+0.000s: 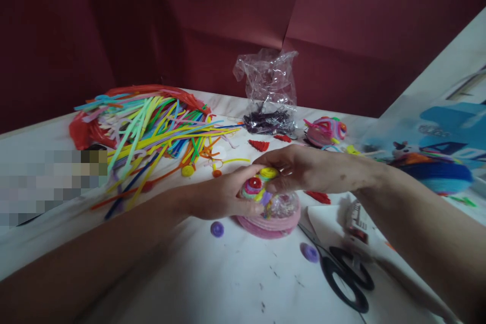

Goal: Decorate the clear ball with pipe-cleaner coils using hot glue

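At the middle of the table is a round pipe-cleaner ornament with a coiled pink base (269, 228) and a clear dome-like part (285, 206). Small coiled discs cover its left side, among them a red coil (253, 184) and a yellow coil (268, 173). My left hand (220, 193) is closed round that left side, thumb at the near edge. From the right, my right hand (304, 168) reaches over with bent fingers gripping the ornament beside the yellow coil; some fingertips are hidden. Loose purple coils (217, 229) lie nearby.
Black-handled scissors (345, 281) lie at front right, near a glue-like tube (357, 220). Many loose pipe cleaners (152, 126) spill from a red bag at left. Behind stand a clear plastic bag (270, 93) and another pink ornament (325, 131); a blue coiled piece (435, 174) sits right.
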A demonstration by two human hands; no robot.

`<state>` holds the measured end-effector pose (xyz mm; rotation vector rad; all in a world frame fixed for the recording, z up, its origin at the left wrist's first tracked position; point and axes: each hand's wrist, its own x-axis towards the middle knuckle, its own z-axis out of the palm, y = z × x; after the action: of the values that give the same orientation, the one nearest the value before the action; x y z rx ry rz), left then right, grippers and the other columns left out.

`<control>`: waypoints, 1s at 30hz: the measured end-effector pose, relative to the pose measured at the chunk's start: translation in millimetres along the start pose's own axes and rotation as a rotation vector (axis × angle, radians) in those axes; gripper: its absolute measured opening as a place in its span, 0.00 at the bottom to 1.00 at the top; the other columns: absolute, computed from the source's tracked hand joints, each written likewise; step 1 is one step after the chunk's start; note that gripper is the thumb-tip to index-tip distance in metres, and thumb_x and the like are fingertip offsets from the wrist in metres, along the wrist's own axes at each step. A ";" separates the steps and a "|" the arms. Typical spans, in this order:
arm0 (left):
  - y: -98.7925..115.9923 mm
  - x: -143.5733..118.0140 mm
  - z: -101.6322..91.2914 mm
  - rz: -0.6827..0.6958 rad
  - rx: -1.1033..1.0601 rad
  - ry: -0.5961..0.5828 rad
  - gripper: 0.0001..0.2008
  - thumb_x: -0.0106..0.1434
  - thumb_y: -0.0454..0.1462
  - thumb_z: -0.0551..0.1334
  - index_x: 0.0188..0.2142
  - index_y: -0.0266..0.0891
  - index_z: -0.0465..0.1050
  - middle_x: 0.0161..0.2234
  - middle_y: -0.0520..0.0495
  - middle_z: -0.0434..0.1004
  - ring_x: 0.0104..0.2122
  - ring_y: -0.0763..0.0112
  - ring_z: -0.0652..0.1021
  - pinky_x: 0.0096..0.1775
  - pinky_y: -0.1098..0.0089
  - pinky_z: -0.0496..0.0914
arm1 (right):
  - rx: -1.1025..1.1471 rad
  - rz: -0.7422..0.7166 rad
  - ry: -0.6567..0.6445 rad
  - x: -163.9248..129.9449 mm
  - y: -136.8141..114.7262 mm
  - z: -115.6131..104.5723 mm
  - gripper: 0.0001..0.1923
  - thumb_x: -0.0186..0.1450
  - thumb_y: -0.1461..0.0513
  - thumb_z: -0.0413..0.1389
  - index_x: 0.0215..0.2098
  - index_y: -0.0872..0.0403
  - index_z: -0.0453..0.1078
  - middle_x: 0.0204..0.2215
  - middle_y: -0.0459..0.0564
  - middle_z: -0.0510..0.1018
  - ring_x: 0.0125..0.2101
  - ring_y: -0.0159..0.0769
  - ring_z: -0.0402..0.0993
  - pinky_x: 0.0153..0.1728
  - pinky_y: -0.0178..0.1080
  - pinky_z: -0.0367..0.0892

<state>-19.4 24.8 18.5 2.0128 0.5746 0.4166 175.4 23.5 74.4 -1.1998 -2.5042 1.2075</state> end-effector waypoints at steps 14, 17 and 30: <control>-0.4 -2.7 2.5 -0.055 -0.030 -0.047 0.39 0.54 0.35 0.63 0.61 0.37 0.44 0.57 0.38 0.59 0.51 0.57 0.68 0.47 0.64 0.66 | 0.092 0.023 -0.129 1.3 -0.4 -8.3 0.21 0.58 0.59 0.56 0.47 0.63 0.67 0.38 0.50 0.73 0.36 0.35 0.70 0.37 0.32 0.66; 1.7 -3.4 3.7 -0.058 -0.023 -0.035 0.37 0.53 0.33 0.62 0.60 0.38 0.46 0.56 0.38 0.61 0.49 0.58 0.70 0.43 0.65 0.68 | 0.079 0.018 -0.123 1.4 0.6 -8.2 0.20 0.58 0.59 0.57 0.46 0.62 0.68 0.38 0.50 0.73 0.35 0.35 0.69 0.35 0.31 0.65; -1.2 -6.0 3.1 -0.002 -0.028 0.012 0.38 0.54 0.33 0.63 0.61 0.38 0.47 0.60 0.41 0.56 0.58 0.58 0.61 0.56 0.60 0.58 | 0.153 0.018 -0.085 4.3 7.0 -9.6 0.24 0.55 0.53 0.63 0.41 0.62 0.69 0.36 0.52 0.74 0.35 0.36 0.69 0.37 0.34 0.65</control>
<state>-23.1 19.7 15.6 1.9844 0.5752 0.4334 180.6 35.0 75.0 -1.1596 -2.4113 1.4547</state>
